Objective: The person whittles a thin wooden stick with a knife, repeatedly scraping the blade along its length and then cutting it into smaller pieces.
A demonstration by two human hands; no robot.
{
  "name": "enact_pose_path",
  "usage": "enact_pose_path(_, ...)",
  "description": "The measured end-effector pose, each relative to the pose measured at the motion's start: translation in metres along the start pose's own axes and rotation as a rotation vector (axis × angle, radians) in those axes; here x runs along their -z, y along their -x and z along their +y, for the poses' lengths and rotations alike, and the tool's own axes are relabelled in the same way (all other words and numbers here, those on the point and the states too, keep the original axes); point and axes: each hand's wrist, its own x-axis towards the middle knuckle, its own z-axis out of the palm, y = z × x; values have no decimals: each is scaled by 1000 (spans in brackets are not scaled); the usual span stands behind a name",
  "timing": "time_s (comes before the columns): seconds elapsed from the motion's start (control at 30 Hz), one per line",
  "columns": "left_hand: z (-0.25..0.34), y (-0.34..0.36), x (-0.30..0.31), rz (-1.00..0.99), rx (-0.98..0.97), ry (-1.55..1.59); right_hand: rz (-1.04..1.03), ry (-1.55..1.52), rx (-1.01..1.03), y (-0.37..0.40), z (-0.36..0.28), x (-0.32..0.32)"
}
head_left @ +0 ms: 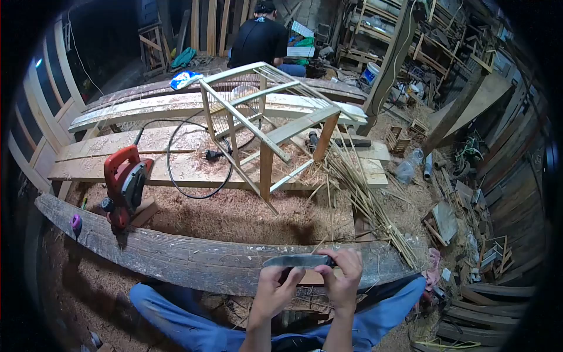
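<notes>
A knife (296, 260) with a broad grey blade and a dark handle is held level in front of me, above the near plank. My right hand (343, 276) is wrapped round its handle at the right end. Below the blade, my left hand (277, 290) has its thumb and fingers closed at the lower edge; how firmly they pinch it is hard to see. Beyond the hands, a slatted wooden frame (281, 132) with legs stands tilted on the boards.
A red power planer (124, 182) rests on the left, its black cable (170, 167) looped over the boards. Thin bamboo strips (366, 196) lie right of the frame. The weathered plank (199, 262) crosses before my knees. A person (260, 38) in black sits at the back.
</notes>
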Motion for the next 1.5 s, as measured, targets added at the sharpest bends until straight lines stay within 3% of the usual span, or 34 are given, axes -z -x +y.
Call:
enact_pose_path(0.1,20,4,-1,0,22,78,185,90,-79,-1,10,13)
enact_pose_path(0.3,24,15,-12,0,-84,147,341,35,-212,9,15,42)
enact_pose_path(0.5,22,18,-32,19,-42,62,70,-94,27,16,-26,51)
enact_pose_path(0.6,30,31,-45,15,-99,114,104,-68,122,15,-33,39)
enact_pose_path(0.77,23,39,-34,30,-124,-40,111,-104,145,14,-34,42)
enact_pose_path(0.9,45,50,-35,34,-78,146,215,-116,94,15,-26,58)
enact_pose_path(0.97,48,54,-22,-47,-134,115,361,-30,-112,15,-17,75)
enact_pose_path(1.07,44,49,-23,-38,-229,87,401,-14,-133,23,-8,88)
enact_pose_path(1.3,36,46,-43,-25,-121,33,131,-107,70,31,-42,63)
enact_pose_path(1.33,30,47,-45,-23,-95,44,174,-102,132,30,-40,55)
enact_pose_path(1.4,33,50,-39,-57,-15,1,174,-135,100,28,-38,55)
enact_pose_path(1.5,42,48,-36,-108,-64,78,186,-100,32,24,-22,62)
